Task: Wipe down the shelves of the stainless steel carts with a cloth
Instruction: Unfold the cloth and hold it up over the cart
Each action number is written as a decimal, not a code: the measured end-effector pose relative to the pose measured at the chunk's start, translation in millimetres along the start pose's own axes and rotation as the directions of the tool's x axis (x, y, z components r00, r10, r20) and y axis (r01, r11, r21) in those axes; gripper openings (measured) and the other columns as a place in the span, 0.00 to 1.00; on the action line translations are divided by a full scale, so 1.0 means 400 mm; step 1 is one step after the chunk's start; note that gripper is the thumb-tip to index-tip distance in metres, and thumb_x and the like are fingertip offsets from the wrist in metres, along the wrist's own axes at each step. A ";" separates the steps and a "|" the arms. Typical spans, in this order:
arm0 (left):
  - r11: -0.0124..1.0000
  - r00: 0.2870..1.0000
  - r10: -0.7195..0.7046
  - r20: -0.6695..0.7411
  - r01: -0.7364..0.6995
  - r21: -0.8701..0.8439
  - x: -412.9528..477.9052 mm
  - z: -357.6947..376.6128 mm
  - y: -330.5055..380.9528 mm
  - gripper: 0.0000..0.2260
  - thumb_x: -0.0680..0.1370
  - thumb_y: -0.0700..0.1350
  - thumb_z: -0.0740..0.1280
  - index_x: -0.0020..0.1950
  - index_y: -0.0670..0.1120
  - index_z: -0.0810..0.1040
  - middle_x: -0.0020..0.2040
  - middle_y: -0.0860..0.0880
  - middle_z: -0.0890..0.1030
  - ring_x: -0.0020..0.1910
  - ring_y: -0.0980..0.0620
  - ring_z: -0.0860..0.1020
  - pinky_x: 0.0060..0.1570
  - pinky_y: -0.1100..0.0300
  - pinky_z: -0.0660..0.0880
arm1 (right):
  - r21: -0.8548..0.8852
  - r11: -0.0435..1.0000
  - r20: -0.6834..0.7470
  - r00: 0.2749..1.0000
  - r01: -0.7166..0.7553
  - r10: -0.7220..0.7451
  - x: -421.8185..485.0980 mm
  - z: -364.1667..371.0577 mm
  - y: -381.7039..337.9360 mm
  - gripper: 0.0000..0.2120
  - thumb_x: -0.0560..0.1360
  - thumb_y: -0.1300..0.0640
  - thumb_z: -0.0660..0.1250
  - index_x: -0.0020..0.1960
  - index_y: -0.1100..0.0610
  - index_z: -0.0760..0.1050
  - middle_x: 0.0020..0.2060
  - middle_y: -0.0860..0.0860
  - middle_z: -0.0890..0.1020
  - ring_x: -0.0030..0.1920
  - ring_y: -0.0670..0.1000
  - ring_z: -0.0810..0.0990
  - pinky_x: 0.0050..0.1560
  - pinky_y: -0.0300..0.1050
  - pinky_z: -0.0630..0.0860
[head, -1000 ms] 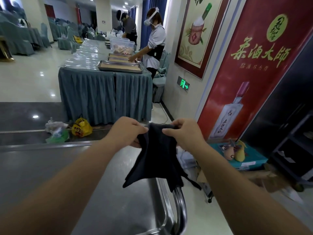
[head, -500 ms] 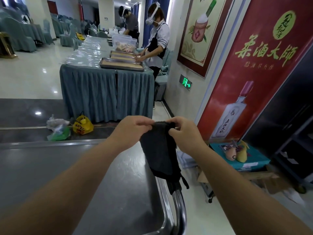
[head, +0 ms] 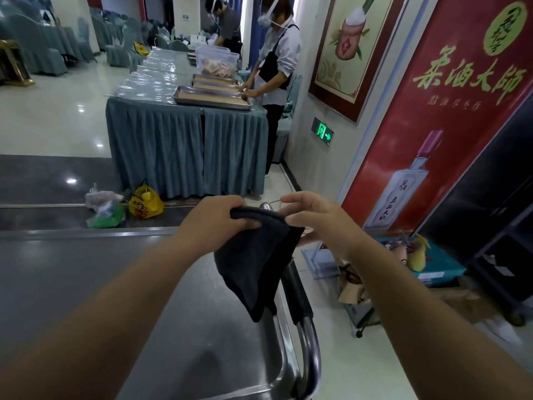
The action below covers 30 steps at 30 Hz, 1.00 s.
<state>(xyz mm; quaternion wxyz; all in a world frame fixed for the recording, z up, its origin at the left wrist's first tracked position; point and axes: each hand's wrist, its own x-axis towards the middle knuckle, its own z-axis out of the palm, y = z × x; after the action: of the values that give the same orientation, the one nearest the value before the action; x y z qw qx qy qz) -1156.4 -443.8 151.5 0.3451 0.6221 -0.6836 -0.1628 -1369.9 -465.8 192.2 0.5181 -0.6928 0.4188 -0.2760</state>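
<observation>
dark cloth: folded over and held in the air above the right end of the cart's top shelf, just beside the cart handle. its lower corner hangs to a point close over the shelf rim.
left hand: grip pinching the cloth's top fold, thumb on the near face.
right hand: grip pinching the top right corner between the thumb and a lower finger, index finger raised clear.
containers: clear plastic bin on the skirted table holds pinkish-brown items, not identifiable. metal trays in front of it show a flat brown filling. yellow bag on the floor, contents hidden.
cloth surface: black or charcoal, napped, no marking seen.
both forearms and the shelf's left end are cut off at the frame edge.
</observation>
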 end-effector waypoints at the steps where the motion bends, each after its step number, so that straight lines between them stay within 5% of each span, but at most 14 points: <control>1: 0.999 1.000 0.025 -0.007 -0.025 0.023 0.004 -0.003 0.009 0.08 0.68 0.57 0.71 0.40 0.55 0.78 0.35 0.56 0.78 0.38 0.60 0.75 0.36 0.61 0.69 | -0.156 0.988 0.027 1.000 0.001 0.004 -0.001 0.004 -0.002 0.25 0.66 0.53 0.71 0.63 0.52 0.72 0.52 0.48 0.80 0.46 0.48 0.82 0.42 0.42 0.78; 3: 0.996 0.997 0.077 -0.019 -0.076 0.053 0.013 -0.005 0.028 0.09 0.68 0.58 0.71 0.40 0.55 0.79 0.34 0.56 0.78 0.37 0.61 0.75 0.35 0.63 0.68 | -0.455 0.889 0.059 0.998 0.045 -0.020 0.002 0.027 -0.001 0.30 0.67 0.48 0.75 0.66 0.49 0.68 0.53 0.46 0.77 0.49 0.47 0.80 0.48 0.42 0.77; 5: 0.991 0.991 0.125 -0.038 -0.123 0.049 0.019 -0.007 0.044 0.11 0.66 0.59 0.72 0.41 0.54 0.80 0.34 0.56 0.79 0.36 0.61 0.75 0.35 0.65 0.69 | -0.638 0.760 0.036 0.991 0.122 -0.128 0.015 0.045 0.003 0.19 0.70 0.50 0.72 0.59 0.49 0.72 0.48 0.46 0.78 0.47 0.48 0.78 0.47 0.44 0.76; 7: 0.991 0.990 0.118 -0.077 -0.122 -0.047 0.020 -0.012 0.050 0.12 0.62 0.59 0.73 0.40 0.55 0.79 0.33 0.58 0.79 0.36 0.62 0.76 0.33 0.71 0.67 | -0.666 0.736 -0.012 0.985 0.120 -0.172 0.031 0.045 -0.002 0.05 0.74 0.53 0.67 0.49 0.52 0.76 0.41 0.49 0.78 0.41 0.50 0.77 0.42 0.46 0.73; 11: 0.948 0.997 -0.053 -0.062 0.031 -0.316 0.014 0.003 0.017 0.20 0.59 0.58 0.77 0.47 0.58 0.76 0.39 0.57 0.80 0.38 0.63 0.77 0.34 0.73 0.69 | -0.449 0.893 -0.058 0.998 0.006 -0.035 0.050 0.028 -0.020 0.05 0.75 0.57 0.65 0.46 0.57 0.79 0.32 0.51 0.77 0.31 0.47 0.73 0.35 0.44 0.68; 15: 0.814 0.971 -0.205 0.124 0.239 -0.530 -0.010 0.082 -0.044 0.26 0.61 0.49 0.79 0.57 0.52 0.75 0.49 0.54 0.81 0.46 0.58 0.80 0.39 0.68 0.74 | -0.296 0.955 -0.061 0.998 -0.034 0.016 0.058 0.015 -0.022 0.05 0.74 0.61 0.65 0.42 0.58 0.80 0.35 0.56 0.81 0.38 0.55 0.79 0.45 0.51 0.76; 17: 0.788 0.943 -0.244 0.227 0.329 -0.521 -0.028 0.125 -0.078 0.26 0.62 0.52 0.79 0.58 0.54 0.75 0.52 0.55 0.81 0.50 0.54 0.79 0.43 0.63 0.75 | -0.181 0.983 -0.076 0.997 -0.032 0.019 0.060 0.002 -0.016 0.07 0.74 0.62 0.66 0.41 0.56 0.81 0.36 0.55 0.82 0.40 0.56 0.81 0.47 0.51 0.77; 22: 0.549 0.867 -0.277 0.413 0.496 -0.672 -0.046 0.189 -0.122 0.19 0.59 0.59 0.75 0.48 0.64 0.79 0.49 0.60 0.83 0.50 0.54 0.81 0.45 0.53 0.77 | 0.145 0.988 -0.180 0.980 -0.060 0.086 0.070 -0.047 0.013 0.07 0.75 0.62 0.65 0.42 0.55 0.81 0.32 0.53 0.82 0.32 0.51 0.81 0.29 0.40 0.75; 26: 0.511 0.860 -0.303 0.411 0.511 -0.692 -0.024 0.208 -0.128 0.20 0.62 0.56 0.76 0.52 0.55 0.79 0.50 0.50 0.84 0.47 0.49 0.83 0.40 0.51 0.80 | 0.123 0.978 -0.295 0.934 -0.171 0.200 0.078 -0.096 0.081 0.06 0.76 0.60 0.65 0.43 0.57 0.79 0.31 0.53 0.81 0.28 0.51 0.79 0.25 0.38 0.72; 30: 0.601 0.857 -0.408 0.316 0.512 -0.613 0.009 0.212 -0.136 0.15 0.67 0.49 0.77 0.49 0.49 0.78 0.43 0.47 0.84 0.41 0.46 0.83 0.33 0.54 0.80 | 0.031 0.949 -0.332 0.892 -0.313 0.305 0.082 -0.130 0.184 0.05 0.77 0.58 0.65 0.45 0.56 0.79 0.40 0.58 0.82 0.40 0.59 0.82 0.39 0.54 0.81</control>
<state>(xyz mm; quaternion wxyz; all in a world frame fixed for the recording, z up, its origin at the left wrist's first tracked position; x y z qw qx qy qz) -1173.5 -474.1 56.9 0.4436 0.5937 -0.4147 -0.5279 -1417.8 -528.0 136.9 0.4688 -0.5669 0.6082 -0.2981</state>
